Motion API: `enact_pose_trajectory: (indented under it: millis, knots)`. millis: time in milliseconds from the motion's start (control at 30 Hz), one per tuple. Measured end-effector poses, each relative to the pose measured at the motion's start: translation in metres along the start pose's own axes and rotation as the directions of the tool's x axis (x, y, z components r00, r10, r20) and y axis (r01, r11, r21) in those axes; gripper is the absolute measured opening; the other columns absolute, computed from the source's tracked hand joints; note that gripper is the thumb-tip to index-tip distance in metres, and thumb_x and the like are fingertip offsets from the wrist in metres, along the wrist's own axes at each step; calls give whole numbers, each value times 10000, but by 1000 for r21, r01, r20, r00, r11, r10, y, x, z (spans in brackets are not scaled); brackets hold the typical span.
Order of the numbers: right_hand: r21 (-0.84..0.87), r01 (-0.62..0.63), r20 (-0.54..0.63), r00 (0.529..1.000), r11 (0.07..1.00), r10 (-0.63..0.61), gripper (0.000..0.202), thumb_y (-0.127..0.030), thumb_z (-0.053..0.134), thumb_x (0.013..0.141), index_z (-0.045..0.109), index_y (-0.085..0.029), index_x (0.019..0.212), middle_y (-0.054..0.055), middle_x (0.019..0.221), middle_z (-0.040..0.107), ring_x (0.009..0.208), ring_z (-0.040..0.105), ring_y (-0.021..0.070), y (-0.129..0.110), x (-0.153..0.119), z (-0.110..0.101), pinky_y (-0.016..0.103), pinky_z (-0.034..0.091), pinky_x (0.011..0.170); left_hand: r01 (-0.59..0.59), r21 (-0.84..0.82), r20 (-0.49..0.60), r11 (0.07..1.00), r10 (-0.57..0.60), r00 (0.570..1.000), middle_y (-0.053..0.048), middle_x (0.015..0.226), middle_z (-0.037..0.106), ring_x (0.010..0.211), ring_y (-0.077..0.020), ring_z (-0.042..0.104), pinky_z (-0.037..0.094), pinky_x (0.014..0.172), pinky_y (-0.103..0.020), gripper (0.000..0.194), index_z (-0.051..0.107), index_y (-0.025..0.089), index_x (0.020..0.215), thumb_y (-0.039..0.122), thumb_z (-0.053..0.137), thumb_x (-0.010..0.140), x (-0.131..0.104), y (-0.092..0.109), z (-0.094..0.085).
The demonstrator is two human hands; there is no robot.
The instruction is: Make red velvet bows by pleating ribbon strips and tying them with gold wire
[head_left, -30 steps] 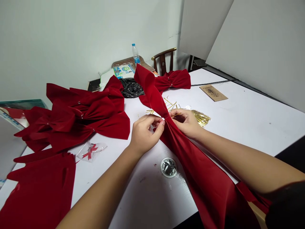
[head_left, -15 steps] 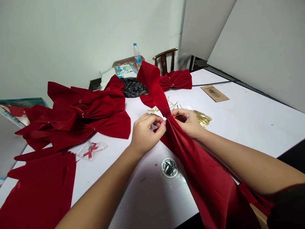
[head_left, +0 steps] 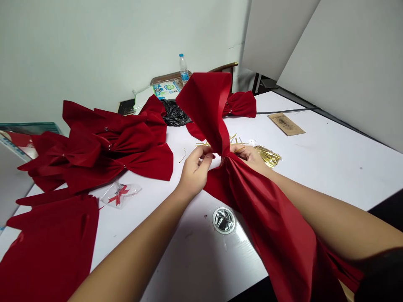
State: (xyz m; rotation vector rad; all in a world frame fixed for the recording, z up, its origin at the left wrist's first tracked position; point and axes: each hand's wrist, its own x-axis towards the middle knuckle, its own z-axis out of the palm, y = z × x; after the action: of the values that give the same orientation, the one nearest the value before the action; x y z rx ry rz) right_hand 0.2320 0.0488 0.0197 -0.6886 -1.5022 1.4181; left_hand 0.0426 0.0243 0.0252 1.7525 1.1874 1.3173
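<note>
Two hands work at the middle of the counter (head_left: 330, 176), around a long red cloth (head_left: 273, 209). This cloth is gathered to a narrow waist. One end of it rises up and opens wide toward the far side, and the other part runs down to the near right, over the near edge of the counter.

The right hand (head_left: 252, 159) holds the red cloth at the waist, its fingers partly hidden behind the folds, and a thin gold strip (head_left: 239, 149) shows at these fingers. The left hand (head_left: 195, 171) is at the left side of the waist, with fingers curled and the thumb close to them, so its opening is narrow; whether something is pinched there, I cannot tell.

On the left lies a pile of red bows (head_left: 126, 142), each one tied in the middle. Nearer, at the near left, are flat red pieces (head_left: 53, 243). Between the pile and the left forearm there is a clear packet (head_left: 121, 195) with a red ribbon picture. A round metal disc (head_left: 223, 220) sits in the counter, just below the hands.

Beyond the right hand is a bundle of gold ties (head_left: 269, 156), and farther right lies a brown card (head_left: 286, 124). At the far side are a black plastic bag (head_left: 176, 114), another red bow (head_left: 244, 105), and a bottle (head_left: 184, 71) with blue cap, which stands upright.
</note>
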Motion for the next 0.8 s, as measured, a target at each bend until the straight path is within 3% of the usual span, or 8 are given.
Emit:
enact_pose_trajectory:
  millis: [133, 233, 367, 467, 567, 700, 800]
  knots:
    - [15, -82, 118, 990, 997, 80, 457, -590, 849, 738, 670, -170, 777, 44, 736, 698, 649, 651, 142, -1, -6, 10, 246, 552, 635, 3, -75, 85, 997, 3, 996, -93, 1065, 747, 997, -249, 701, 593, 830, -363, 174, 676, 205, 1081, 266, 653, 919, 4, -3, -2]
    - [14, -108, 174, 979, 994, 104, 426, -555, 841, 767, 690, -158, 799, 44, 757, 704, 663, 648, 133, 1, -10, 14, 233, 541, 645, -95, -63, 174, 993, 105, 979, -106, 1192, 723, 1163, -277, 666, 574, 991, -409, 231, 715, 220, 1129, 280, 704, 906, 5, 1, -8]
    - [24, -70, 282, 957, 997, 61, 410, -552, 805, 813, 715, -152, 838, 44, 793, 718, 680, 650, 129, 1, -11, 16, 236, 541, 666, -262, -40, 300, 964, 262, 917, -97, 1337, 637, 1360, -263, 555, 481, 1160, -443, 149, 763, 265, 1044, 250, 643, 957, 7, 4, -16]
    - [12, -34, 329, 944, 999, 29, 377, -526, 796, 832, 738, -155, 862, 41, 808, 730, 723, 671, 137, 0, -11, 16, 239, 548, 694, -322, 0, 391, 947, 296, 871, -98, 1445, 531, 1411, -267, 499, 454, 1190, -466, 142, 774, 272, 981, 234, 638, 963, 7, 6, -22]
    - [11, -62, 358, 932, 998, 54, 384, -532, 794, 827, 739, -153, 850, 34, 800, 730, 723, 675, 138, 1, -10, 14, 240, 552, 700, -336, 39, 440, 941, 285, 851, -98, 1416, 528, 1387, -269, 511, 469, 1173, -471, 124, 762, 268, 978, 226, 649, 949, 8, 7, -25]
    - [42, -122, 356, 929, 992, 99, 447, -557, 818, 790, 742, -137, 920, 47, 832, 736, 707, 667, 132, 1, -9, 15, 230, 546, 670, -332, 119, 421, 936, 255, 870, -85, 1267, 624, 1234, -240, 608, 497, 1122, -437, 127, 741, 250, 908, 206, 625, 936, 13, 9, -27]
    - [4, -115, 349, 931, 993, 106, 464, -577, 825, 772, 713, -132, 843, 34, 760, 699, 646, 620, 108, -1, -9, 15, 205, 511, 615, -353, 127, 391, 927, 280, 877, -75, 1094, 698, 1063, -223, 662, 540, 1019, -399, 108, 723, 233, 836, 188, 648, 900, 16, 9, -29]
